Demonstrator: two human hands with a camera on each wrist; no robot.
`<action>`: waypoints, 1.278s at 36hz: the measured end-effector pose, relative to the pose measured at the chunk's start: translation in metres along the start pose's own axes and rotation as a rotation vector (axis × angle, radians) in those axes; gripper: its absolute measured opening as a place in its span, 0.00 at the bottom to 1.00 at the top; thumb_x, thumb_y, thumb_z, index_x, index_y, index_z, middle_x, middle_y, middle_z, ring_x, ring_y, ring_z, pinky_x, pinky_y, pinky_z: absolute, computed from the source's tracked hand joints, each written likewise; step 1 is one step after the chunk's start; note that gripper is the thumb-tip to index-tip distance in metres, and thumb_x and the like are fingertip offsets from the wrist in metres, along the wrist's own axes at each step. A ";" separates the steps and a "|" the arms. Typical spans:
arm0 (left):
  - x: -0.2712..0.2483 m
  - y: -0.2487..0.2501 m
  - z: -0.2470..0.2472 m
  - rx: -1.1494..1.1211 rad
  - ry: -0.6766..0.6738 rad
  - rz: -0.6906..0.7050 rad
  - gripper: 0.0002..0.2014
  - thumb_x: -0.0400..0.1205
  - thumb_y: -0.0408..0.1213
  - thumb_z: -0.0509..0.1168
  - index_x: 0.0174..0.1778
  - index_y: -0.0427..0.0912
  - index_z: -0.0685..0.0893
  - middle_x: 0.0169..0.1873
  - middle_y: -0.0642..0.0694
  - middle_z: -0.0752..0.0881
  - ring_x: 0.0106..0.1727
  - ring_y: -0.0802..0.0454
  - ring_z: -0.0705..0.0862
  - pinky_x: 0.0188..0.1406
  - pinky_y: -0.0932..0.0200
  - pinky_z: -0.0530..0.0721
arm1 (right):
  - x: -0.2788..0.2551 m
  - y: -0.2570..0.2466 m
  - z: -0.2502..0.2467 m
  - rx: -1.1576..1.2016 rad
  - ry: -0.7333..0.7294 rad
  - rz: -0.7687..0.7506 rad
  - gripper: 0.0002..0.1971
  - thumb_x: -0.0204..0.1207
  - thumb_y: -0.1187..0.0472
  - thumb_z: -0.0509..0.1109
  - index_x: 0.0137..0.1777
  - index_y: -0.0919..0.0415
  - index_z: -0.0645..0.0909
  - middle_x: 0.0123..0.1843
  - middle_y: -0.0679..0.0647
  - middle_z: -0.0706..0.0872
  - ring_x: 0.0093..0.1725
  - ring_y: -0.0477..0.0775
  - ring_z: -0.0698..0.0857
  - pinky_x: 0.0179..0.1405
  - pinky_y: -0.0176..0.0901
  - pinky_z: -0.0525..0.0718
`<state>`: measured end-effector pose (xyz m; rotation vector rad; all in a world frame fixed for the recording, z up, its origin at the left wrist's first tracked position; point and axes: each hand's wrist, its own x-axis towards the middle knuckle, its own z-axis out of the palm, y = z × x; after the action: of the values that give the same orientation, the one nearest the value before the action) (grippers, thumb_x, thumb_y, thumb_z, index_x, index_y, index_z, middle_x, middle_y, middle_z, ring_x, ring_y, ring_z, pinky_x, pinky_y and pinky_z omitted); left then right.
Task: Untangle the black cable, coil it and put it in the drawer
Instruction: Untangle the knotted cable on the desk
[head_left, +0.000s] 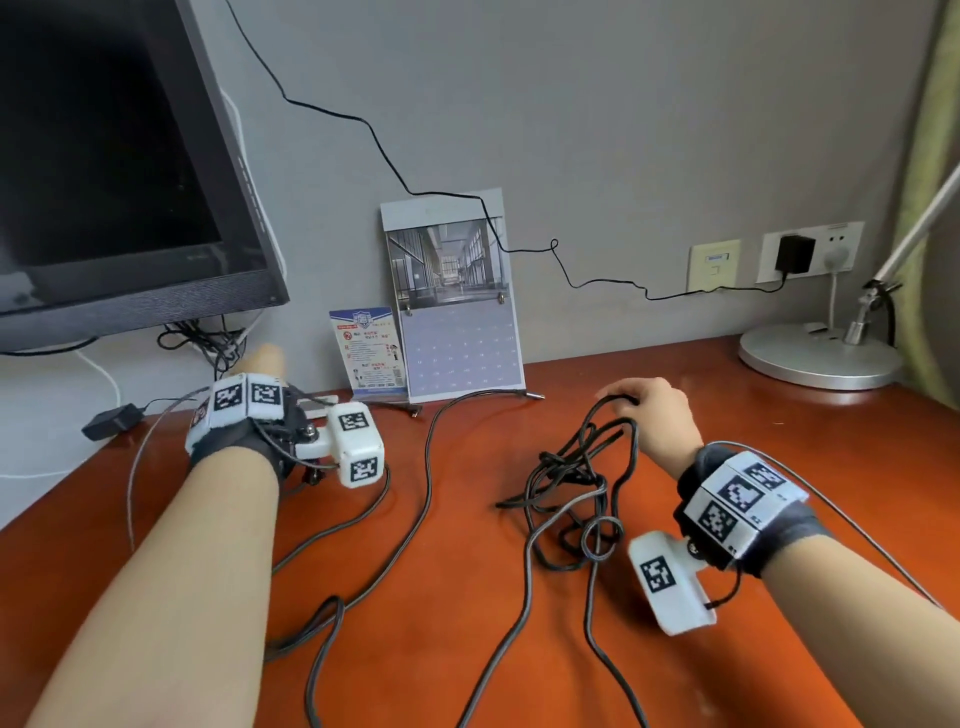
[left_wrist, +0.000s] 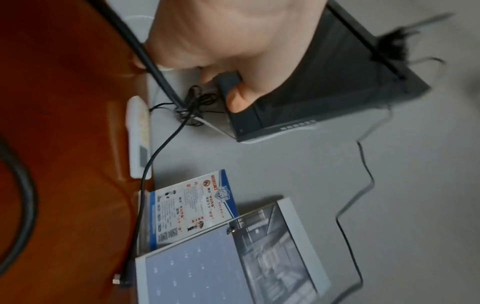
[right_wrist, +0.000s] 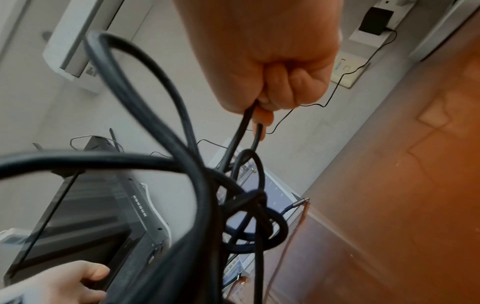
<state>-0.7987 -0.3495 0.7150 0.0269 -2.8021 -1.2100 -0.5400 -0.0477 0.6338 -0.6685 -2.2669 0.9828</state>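
A: Fingers first — the right hand (head_left: 655, 415) is curled tight round a bight of the black cable (head_left: 576, 483), two strands running out below the knuckles in the right wrist view, and it lifts the knot off the desk (head_left: 467, 597) on the right side.

B: And the left hand (left_wrist: 233, 47)?

A: It is raised at the far left, near the foot of the monitor (head_left: 119, 156). In the left wrist view its fingers are bent round a small dark block — possibly a plug or adapter, I cannot tell which — while a black strand passes just beside the palm. Whether that strand is pinched as well, I cannot say.

B: How far along is the job?

A: Early, by my reading. The tangle still hangs as a clump of crossed loops under the right hand, with long runs trailing over the desk toward the near edge and one end lying by the calendar (head_left: 457, 301) at the far side. Nothing is coiled yet; untangling, coiling and stowing all remain.

B: The drawer — anything in it?

A: No drawer shows in any view, so its state and contents are unknown. No other container is visible either; only the lamp base (head_left: 815, 358) stands at the far right.
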 end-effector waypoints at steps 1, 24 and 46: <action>-0.002 0.004 -0.003 -0.088 0.014 -0.045 0.10 0.82 0.39 0.58 0.37 0.39 0.72 0.37 0.38 0.75 0.42 0.47 0.73 0.34 0.58 0.76 | 0.000 0.001 -0.001 0.014 0.023 0.025 0.18 0.74 0.72 0.58 0.44 0.50 0.86 0.48 0.58 0.88 0.34 0.57 0.82 0.33 0.37 0.75; -0.231 0.085 0.081 0.481 -1.046 0.673 0.10 0.86 0.32 0.54 0.49 0.38 0.81 0.37 0.46 0.87 0.33 0.54 0.85 0.33 0.61 0.85 | 0.001 0.006 -0.025 -0.001 0.042 0.111 0.14 0.78 0.63 0.60 0.55 0.59 0.86 0.40 0.56 0.84 0.38 0.59 0.81 0.34 0.37 0.77; -0.188 0.116 0.021 -0.048 -0.547 0.746 0.15 0.88 0.29 0.49 0.44 0.39 0.81 0.30 0.50 0.75 0.23 0.59 0.68 0.23 0.67 0.81 | -0.018 -0.053 -0.030 0.073 -0.207 -0.178 0.05 0.78 0.61 0.68 0.44 0.53 0.85 0.43 0.53 0.89 0.37 0.46 0.82 0.43 0.43 0.83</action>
<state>-0.6108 -0.2452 0.7714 -1.3968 -2.6990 -1.1818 -0.5185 -0.0772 0.6857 -0.3395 -2.4057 1.0829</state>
